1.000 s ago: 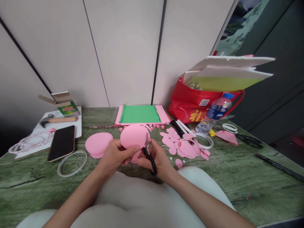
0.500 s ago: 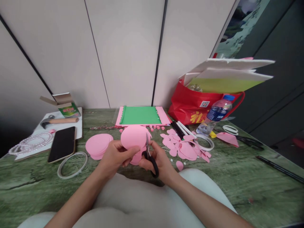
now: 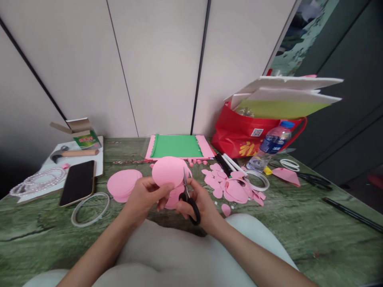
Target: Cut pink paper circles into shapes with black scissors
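Observation:
My left hand (image 3: 149, 196) pinches the lower edge of a round pink paper piece (image 3: 167, 170), held up above the table. My right hand (image 3: 199, 203) is closed around black-handled scissors (image 3: 186, 187), whose blades point up at the right edge of the pink paper. A narrow curled strip of pink paper hangs at that edge beside the blades. More pink paper (image 3: 172, 200) lies below, partly hidden by my hands. To the left is a stack of pink paper circles (image 3: 123, 183). Many small pink cut pieces (image 3: 218, 180) lie to the right.
A green sheet (image 3: 177, 146) on pink paper lies at the back. On the left are a phone (image 3: 78, 182), a hammer (image 3: 78, 152), beads (image 3: 40, 180) and a tape roll (image 3: 90, 209). At right stand a red bag (image 3: 229, 131) and a bottle (image 3: 271, 146), near pens and another tape roll (image 3: 257, 180).
The thin strip at the paper's right edge stands out further and curls more beside the blades. My hands have stayed nearly in place, and the view has shifted slightly.

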A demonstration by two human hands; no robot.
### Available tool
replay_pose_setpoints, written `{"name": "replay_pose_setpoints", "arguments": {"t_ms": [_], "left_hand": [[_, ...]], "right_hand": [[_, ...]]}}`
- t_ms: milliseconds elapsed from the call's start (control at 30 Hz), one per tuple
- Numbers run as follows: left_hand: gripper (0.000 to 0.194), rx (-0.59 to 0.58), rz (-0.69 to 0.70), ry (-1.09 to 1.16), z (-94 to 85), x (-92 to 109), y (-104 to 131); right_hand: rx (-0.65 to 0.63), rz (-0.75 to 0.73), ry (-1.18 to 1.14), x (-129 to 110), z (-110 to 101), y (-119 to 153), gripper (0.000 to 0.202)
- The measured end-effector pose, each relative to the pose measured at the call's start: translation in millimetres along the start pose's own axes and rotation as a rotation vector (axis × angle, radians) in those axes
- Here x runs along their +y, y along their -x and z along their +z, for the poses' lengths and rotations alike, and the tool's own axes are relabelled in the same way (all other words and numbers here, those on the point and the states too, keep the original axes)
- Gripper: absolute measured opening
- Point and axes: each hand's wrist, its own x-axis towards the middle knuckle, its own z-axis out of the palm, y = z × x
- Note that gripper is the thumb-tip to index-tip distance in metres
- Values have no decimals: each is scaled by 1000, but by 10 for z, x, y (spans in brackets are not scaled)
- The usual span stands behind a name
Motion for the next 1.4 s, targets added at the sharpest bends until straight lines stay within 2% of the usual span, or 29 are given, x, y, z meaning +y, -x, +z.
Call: {"name": "replay_pose_setpoints", "arguments": {"t_ms": [167, 500, 767, 1167, 1400], "left_hand": [[24, -50, -22, 74, 12, 20, -6], [33, 33, -34, -27, 8, 26, -6], [27, 20, -58, -94, -11, 18, -5], [27, 42, -18, -75, -8, 18, -5], [28, 66, -3, -58, -8, 30, -15]], "right_hand": [[10, 16, -28, 17, 2, -4, 56], [-23, 17, -19, 9, 6, 9, 54], [25, -25, -87, 9, 11, -1, 57], [-1, -30, -84, -30, 6, 8, 57], [30, -7, -51, -36, 13, 5, 55]]}}
